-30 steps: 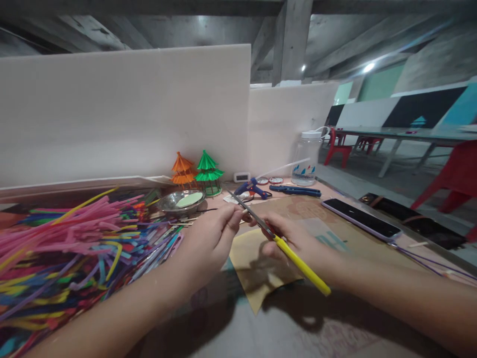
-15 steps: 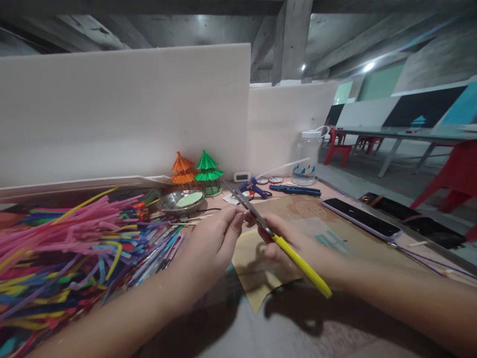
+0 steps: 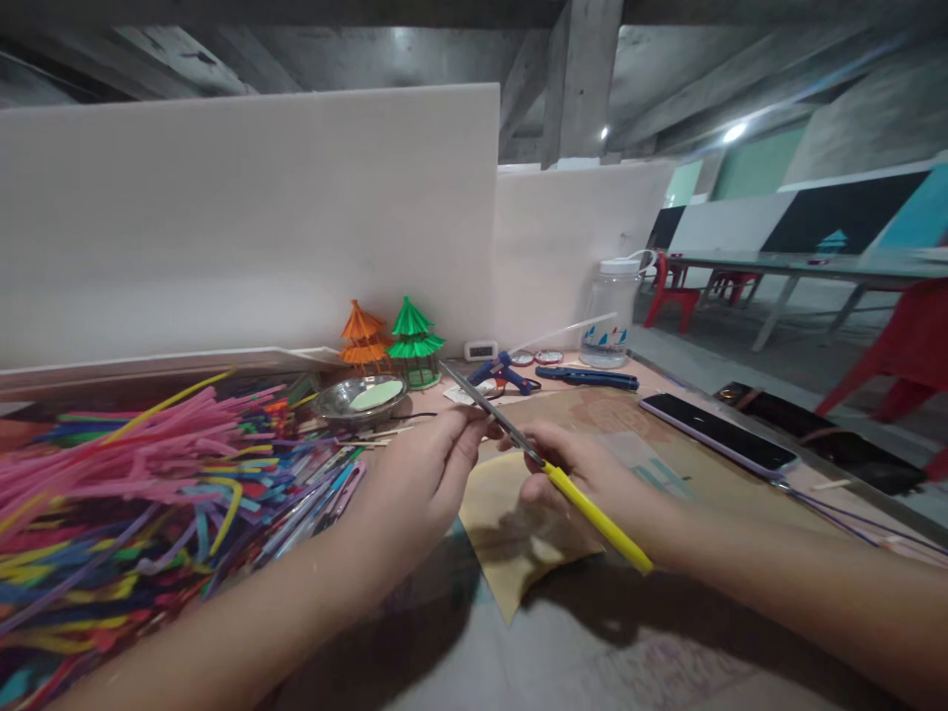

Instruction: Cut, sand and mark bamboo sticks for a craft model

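Yellow-handled scissors (image 3: pixel 598 518) are in my right hand (image 3: pixel 603 484), its fingers closed round the grip and the blades slanting up to the left. My left hand (image 3: pixel 426 469) is pinched shut near the blades; whatever lies between its fingertips is too small and too covered to name. Beneath both hands rests a yellowish sheet of paper (image 3: pixel 493 548) with a curved edge, partly shaded by them. Beyond the left fingers sits a shiny metal bowl (image 3: pixel 326 403) containing a pale green disc (image 3: pixel 376 395).
Coloured pipe cleaners (image 3: pixel 163 464) heap at left. Orange (image 3: pixel 361 336) and green (image 3: pixel 415 336) pagoda models stand by the partition. Behind are a blue glue gun (image 3: pixel 504 370), a blue cutter (image 3: pixel 585 379) and a water bottle (image 3: pixel 611 306). A phone (image 3: pixel 718 434) lies at right.
The scissors' handle end has risen slightly, and the blades have shifted a little to the left. My left hand stays almost in the same place, still pinched.
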Tool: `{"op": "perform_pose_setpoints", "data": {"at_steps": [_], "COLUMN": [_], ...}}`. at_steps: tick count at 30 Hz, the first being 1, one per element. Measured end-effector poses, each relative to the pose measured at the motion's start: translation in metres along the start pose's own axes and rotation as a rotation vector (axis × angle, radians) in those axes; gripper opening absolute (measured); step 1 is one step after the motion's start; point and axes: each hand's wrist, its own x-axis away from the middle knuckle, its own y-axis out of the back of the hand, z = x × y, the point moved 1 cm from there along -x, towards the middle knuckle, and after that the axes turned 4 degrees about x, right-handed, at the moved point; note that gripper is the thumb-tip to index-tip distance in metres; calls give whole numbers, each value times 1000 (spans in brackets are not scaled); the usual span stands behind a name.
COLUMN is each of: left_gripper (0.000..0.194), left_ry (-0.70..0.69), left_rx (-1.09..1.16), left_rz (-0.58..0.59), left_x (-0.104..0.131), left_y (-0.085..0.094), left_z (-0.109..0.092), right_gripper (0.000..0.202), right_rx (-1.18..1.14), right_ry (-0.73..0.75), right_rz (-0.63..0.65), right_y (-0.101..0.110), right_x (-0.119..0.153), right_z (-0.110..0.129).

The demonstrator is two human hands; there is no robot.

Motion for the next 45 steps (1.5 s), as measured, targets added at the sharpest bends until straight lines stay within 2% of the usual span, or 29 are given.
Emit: {"op": "perform_pose_setpoints", "data": {"at_steps": [2,7,12,19,27,34,45], "left_gripper": [28,34,36,30,36,32,29], "left_ry": [-8,-18,-13,-27,-28,-51,-61], "left_rx": [46,240,335,259,142,-29,-87], "left_rz": [-2,15,-10,-15,-16,-62,-57], "left_x": [-1,-2,-2,-2,-3,-5,-3], "left_y": [-1,-2,-2,0,2,6,6], "left_z": [2,7,10,8,4,-2,-3], "right_gripper": [61,60,59,59,62,51,48], "right_rx": [-67,-204,-235,-162,-164,-158,-54], "right_ry": [-9,160,125,126,123,77,20], "right_rz": [8,-12,31,-5,-13,-7,-10], "right_y": [-1,-4,-6,-6,-6,-5,-2], "right_x": [1,4,3,3,3,3,2], "right_z": [3,6,2,-2,-2,-1,4]}}
